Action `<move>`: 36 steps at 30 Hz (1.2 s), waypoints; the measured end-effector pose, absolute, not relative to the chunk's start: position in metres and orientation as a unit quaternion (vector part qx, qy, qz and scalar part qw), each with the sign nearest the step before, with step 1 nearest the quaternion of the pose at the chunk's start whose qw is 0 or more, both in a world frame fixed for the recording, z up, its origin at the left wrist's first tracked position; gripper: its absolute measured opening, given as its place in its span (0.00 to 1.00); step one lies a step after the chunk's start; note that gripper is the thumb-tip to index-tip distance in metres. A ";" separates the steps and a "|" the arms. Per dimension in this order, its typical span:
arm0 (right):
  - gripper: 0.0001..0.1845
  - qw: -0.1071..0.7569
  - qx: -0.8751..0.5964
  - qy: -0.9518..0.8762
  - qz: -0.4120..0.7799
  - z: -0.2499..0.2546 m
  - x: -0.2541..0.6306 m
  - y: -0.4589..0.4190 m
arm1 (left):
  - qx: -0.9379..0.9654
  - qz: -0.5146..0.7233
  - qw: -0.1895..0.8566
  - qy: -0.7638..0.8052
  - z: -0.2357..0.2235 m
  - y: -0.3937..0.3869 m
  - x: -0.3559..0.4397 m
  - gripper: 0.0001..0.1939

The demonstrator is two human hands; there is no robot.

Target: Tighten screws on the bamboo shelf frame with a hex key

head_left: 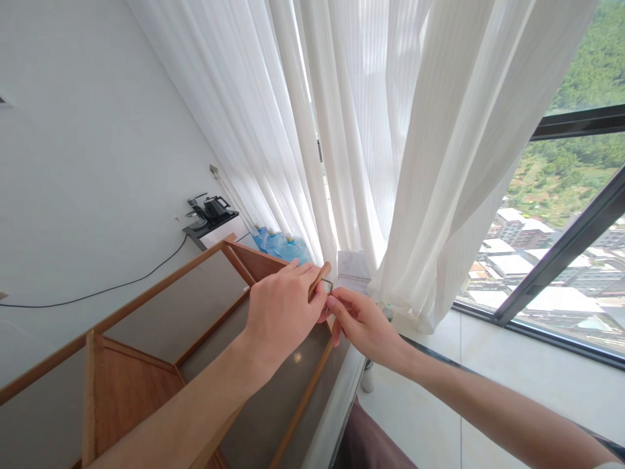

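A person's two bare forearms reached in from the lower edge of the view, the left one crossing a wooden frame and hiding part of its reddish-brown panel, while brown cloth showed beside the pale edge of the tabletop. At the center, the left hand closed around a short wooden bar, its own back covering most of the fingers and the view beyond. The right hand pinched a bent metal key between thumb and forefinger. The key lay at the right hand's fingertips, just beside the left thumb, its bend uppermost; the short arm pointed left toward the bar, and the longer visible stretch ran down into the right grip, where its lower end was partly hidden. The bar slanted from upper right to lower left. Past the hands, a small clear bottle stood near the curtain's hem, and large blue water bottles clustered beyond the frame's far corner, near a black kettle on a dark-topped stand. White curtains hung behind, and to the right a dark-framed window looked out over rooftops and green hillside.
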State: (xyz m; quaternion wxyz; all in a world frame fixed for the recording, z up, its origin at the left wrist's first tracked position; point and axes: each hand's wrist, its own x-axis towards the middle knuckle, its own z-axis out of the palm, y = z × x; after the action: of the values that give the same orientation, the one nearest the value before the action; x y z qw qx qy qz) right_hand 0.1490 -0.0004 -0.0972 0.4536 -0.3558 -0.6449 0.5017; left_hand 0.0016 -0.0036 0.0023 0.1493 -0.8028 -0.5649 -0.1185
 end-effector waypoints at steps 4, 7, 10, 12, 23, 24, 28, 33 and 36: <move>0.19 0.449 -0.390 -0.669 0.446 -0.097 0.150 -0.001 | -0.803 -0.121 0.151 -0.563 0.002 -0.003 0.001 0.09; 0.17 0.444 -0.402 -0.691 0.406 -0.098 0.153 0.003 | -0.804 -0.122 0.157 -0.560 0.001 -0.003 0.000 0.10; 0.16 0.437 -0.402 -0.715 0.369 -0.099 0.157 0.008 | -0.805 -0.121 0.159 -0.558 0.001 -0.003 0.000 0.10; 0.16 0.430 -0.400 -0.729 0.351 -0.101 0.159 0.011 | -0.805 -0.117 0.158 -0.560 0.000 -0.002 0.000 0.10; 0.15 0.401 -0.390 -0.775 0.293 -0.105 0.166 0.020 | -0.806 -0.108 0.155 -0.561 0.001 -0.003 0.000 0.09; 0.15 0.398 -0.387 -0.780 0.288 -0.104 0.167 0.020 | -0.806 -0.109 0.154 -0.562 0.001 -0.003 0.000 0.09; 0.14 0.381 -0.378 -0.803 0.258 -0.099 0.173 0.021 | -0.806 -0.116 0.152 -0.560 0.000 -0.002 0.000 0.09; 0.14 0.355 -0.388 -0.826 0.201 -0.096 0.180 0.027 | -0.806 -0.112 0.148 -0.562 0.002 -0.002 0.001 0.09; 0.14 0.338 -0.392 -0.843 0.143 -0.097 0.183 0.034 | -0.809 -0.113 0.148 -0.557 0.002 -0.002 0.001 0.08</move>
State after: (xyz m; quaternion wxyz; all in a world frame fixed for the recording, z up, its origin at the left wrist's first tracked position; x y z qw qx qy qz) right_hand 0.1833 0.0337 -0.0967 0.3385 -0.3925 -0.8432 0.1427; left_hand 0.0009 -0.0023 0.0022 0.1481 -0.8093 -0.5570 -0.1132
